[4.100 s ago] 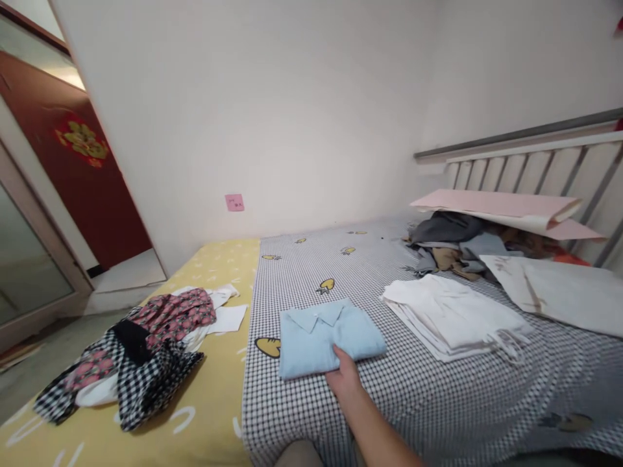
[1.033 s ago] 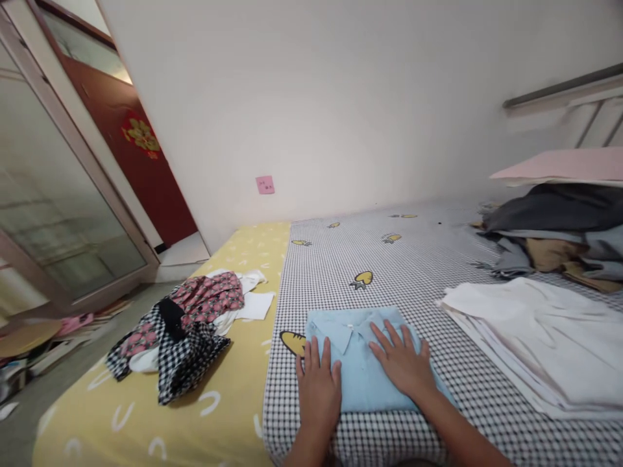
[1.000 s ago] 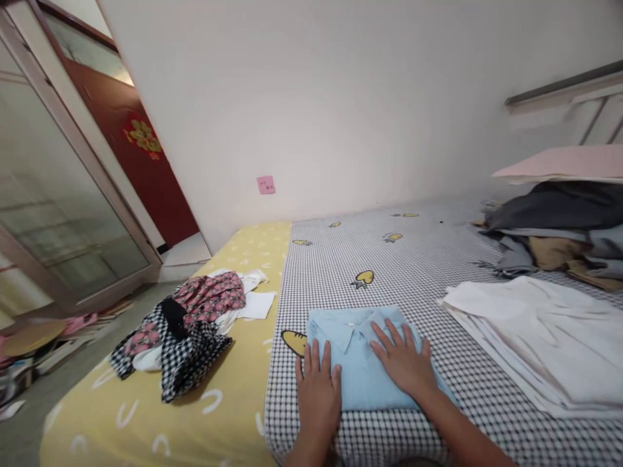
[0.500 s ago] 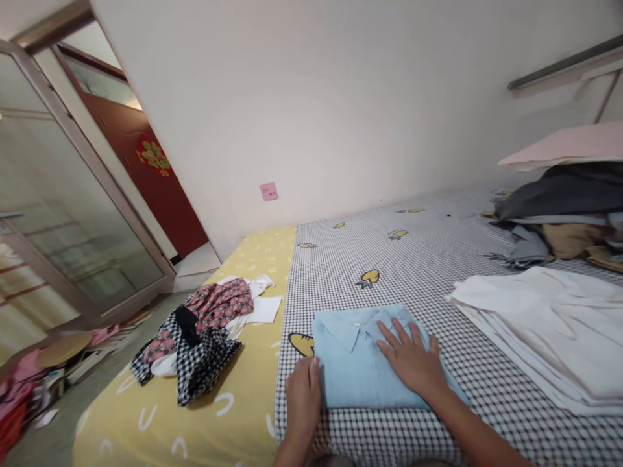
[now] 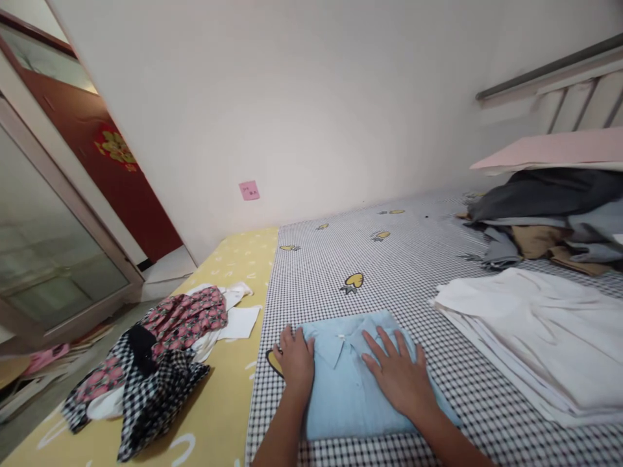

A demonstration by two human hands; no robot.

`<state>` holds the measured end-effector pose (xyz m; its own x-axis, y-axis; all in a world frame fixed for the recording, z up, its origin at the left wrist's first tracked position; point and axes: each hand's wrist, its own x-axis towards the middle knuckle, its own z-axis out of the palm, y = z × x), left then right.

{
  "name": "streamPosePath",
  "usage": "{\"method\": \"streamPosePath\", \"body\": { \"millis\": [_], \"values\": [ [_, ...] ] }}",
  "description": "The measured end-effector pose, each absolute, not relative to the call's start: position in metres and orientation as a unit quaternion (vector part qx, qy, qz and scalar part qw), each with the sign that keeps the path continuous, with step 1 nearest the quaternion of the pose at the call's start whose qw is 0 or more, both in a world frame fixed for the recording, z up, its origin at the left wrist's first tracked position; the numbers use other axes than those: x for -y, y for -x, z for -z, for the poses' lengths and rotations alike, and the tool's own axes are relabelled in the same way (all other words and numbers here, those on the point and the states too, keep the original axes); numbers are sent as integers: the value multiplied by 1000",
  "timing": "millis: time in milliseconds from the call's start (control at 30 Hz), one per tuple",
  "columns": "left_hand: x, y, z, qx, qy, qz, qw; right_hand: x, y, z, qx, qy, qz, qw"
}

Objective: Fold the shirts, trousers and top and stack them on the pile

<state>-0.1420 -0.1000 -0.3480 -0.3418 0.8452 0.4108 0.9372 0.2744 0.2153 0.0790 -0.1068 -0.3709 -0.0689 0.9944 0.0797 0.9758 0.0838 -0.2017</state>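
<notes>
A light blue collared shirt (image 5: 341,402) lies folded flat on the checked bed sheet (image 5: 335,259), its collar toward the wall. Spread across the shirt's right half is my right hand (image 5: 402,373), palm down with fingers apart. My left hand (image 5: 296,363) rests along the shirt's left edge near the collar, fingers stretched forward and a little apart. Neither hand grips any cloth. Just right of the shirt sits a stack of folded white clothes (image 5: 535,331).
Crumpled floral and black-checked clothes (image 5: 165,344) lie on the yellow sheet (image 5: 219,402) at left. A pile of dark, grey and brown clothes (image 5: 545,201) topped by a pink piece (image 5: 559,146) stands at far right. A wall (image 5: 302,97) bounds the bed's far side.
My left hand has moved forward along the shirt's left edge, its curled fingers now stretched out. My right hand stays on the shirt. The view has turned slightly right.
</notes>
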Motion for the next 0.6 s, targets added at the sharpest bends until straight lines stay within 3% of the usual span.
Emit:
{"method": "streamPosePath", "body": {
  "millis": [300, 600],
  "values": [
    [109, 141, 361, 732, 612, 280, 107, 109, -79, 364, 730, 677, -26, 88],
    [107, 142, 360, 734, 616, 272, 93, 110, -80, 364, 730, 679, -27, 75]
  ]
}}
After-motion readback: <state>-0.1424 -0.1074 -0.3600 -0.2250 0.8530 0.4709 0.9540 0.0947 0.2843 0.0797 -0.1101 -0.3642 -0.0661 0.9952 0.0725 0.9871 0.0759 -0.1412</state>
